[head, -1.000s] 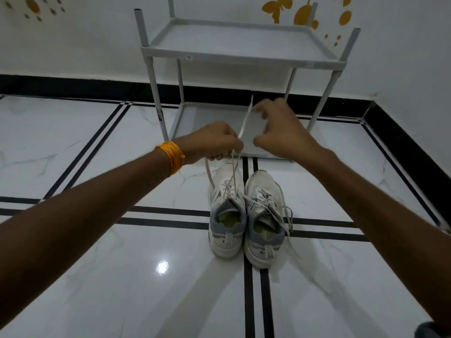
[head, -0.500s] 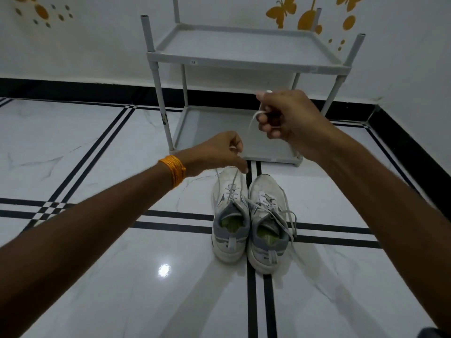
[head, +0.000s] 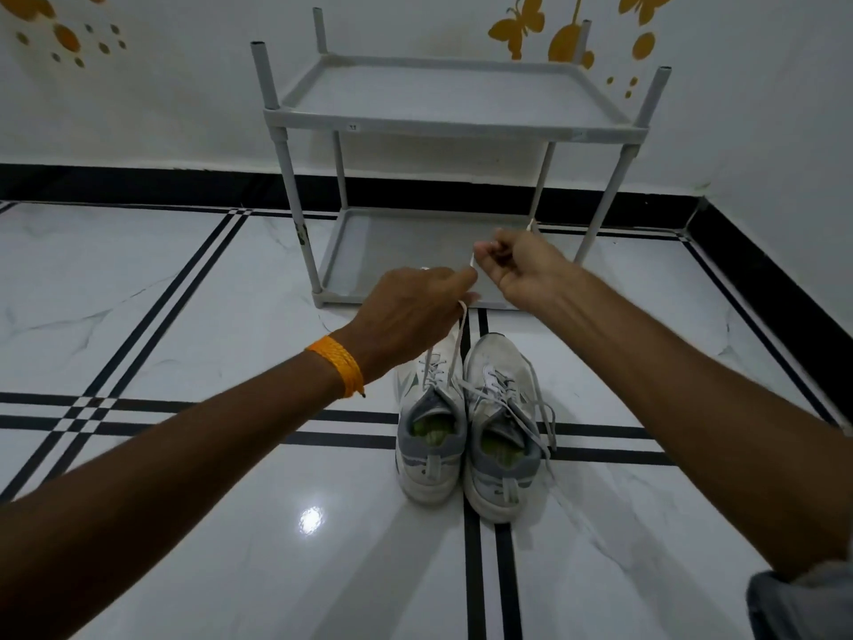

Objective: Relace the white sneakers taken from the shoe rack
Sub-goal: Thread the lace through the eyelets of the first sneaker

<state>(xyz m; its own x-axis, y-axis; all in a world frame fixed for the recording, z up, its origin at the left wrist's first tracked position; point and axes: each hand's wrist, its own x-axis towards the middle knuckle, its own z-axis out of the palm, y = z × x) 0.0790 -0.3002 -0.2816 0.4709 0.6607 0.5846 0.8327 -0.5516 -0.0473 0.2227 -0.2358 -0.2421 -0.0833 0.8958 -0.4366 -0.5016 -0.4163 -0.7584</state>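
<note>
Two white sneakers stand side by side on the floor, heels toward me: the left sneaker and the right sneaker. A white lace rises taut from the left sneaker's eyelets into my hands. My left hand, with an orange band at the wrist, pinches the lace just above the shoe's toe. My right hand is closed on the lace's free end a little farther out and to the right. The right sneaker's laces hang loose over its side.
An empty grey two-shelf shoe rack stands against the white wall straight ahead, its lower shelf just beyond my hands. The floor is glossy white marble with black stripes. A black skirting runs along both walls.
My right hand has come down and closer to my left hand with the lace end. My left hand has lifted a little above the left sneaker's toe.
</note>
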